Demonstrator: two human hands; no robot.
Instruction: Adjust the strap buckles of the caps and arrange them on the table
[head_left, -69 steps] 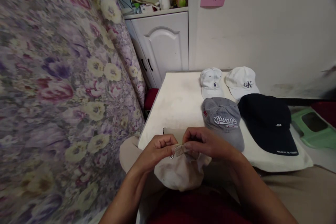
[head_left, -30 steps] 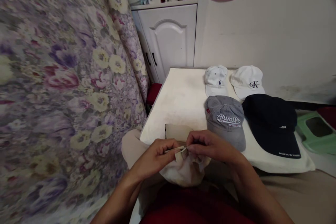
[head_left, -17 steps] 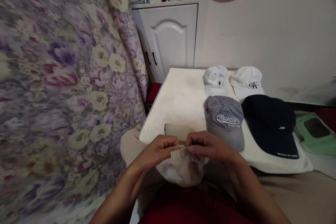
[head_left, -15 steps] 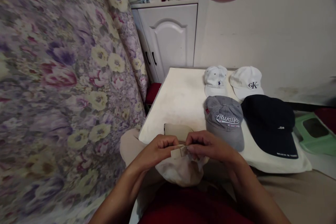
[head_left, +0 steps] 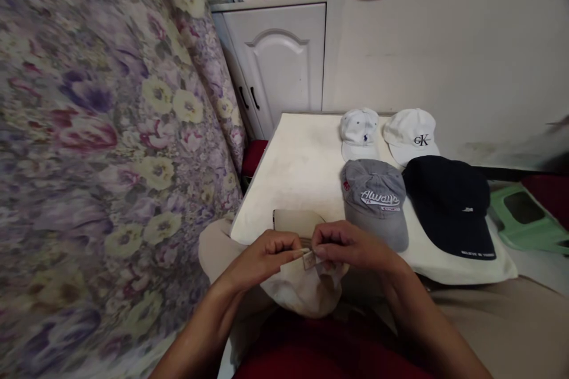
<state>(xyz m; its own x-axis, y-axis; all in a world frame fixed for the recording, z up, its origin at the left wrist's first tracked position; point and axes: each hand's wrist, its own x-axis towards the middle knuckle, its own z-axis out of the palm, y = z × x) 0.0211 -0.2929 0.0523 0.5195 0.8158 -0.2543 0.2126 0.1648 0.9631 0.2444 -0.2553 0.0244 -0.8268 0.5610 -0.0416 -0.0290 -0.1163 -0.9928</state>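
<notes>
A beige cap [head_left: 300,293] rests over my lap at the near edge of the table, its brim pointing away from me. My left hand [head_left: 271,254] pinches the cap's back strap from the left. From the other side, my right hand [head_left: 349,246] has thumb and fingers closed on the strap, close to its small buckle [head_left: 309,259]. Just right of my hands lies a grey cap [head_left: 376,201] with white lettering. Beside it is a dark navy cap [head_left: 448,204]. Behind these two sit a pale cap [head_left: 359,133] with a small logo and a white cap [head_left: 411,136] with black letters.
The caps lie on a cream-covered table [head_left: 306,154]. A floral curtain [head_left: 111,148] hangs close on the left. A white cabinet [head_left: 284,65] and wall stand behind. To the right of the table is a green plastic stool [head_left: 528,219].
The view has shifted slightly, so the surroundings sit a little further left. The strap end and buckle between my fingers have turned a little; both hands keep their grip.
</notes>
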